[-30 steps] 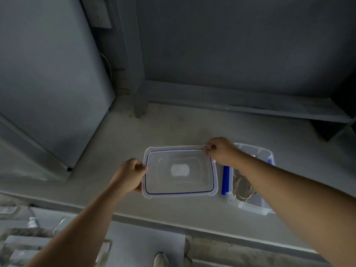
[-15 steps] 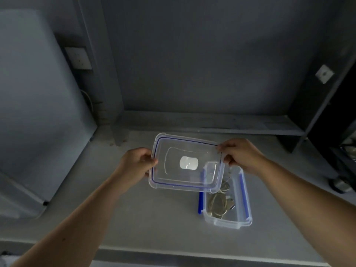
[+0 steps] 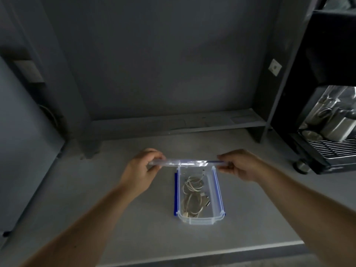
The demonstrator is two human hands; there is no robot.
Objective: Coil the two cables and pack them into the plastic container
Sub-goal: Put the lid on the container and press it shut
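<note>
Both hands, left hand (image 3: 141, 171) and right hand (image 3: 239, 164), pinch the clear lid (image 3: 185, 162) by its short ends, edge-on, over the far rim of the plastic container (image 3: 200, 220). Below and between them, two pale cables (image 3: 193, 195) lie coiled inside (loosely). Best to level the lid, square its corners, then press down. Thin glossy plastic; blue latches (image 3: 175, 193); matte grey worktop (image 3: 115, 218).
</note>
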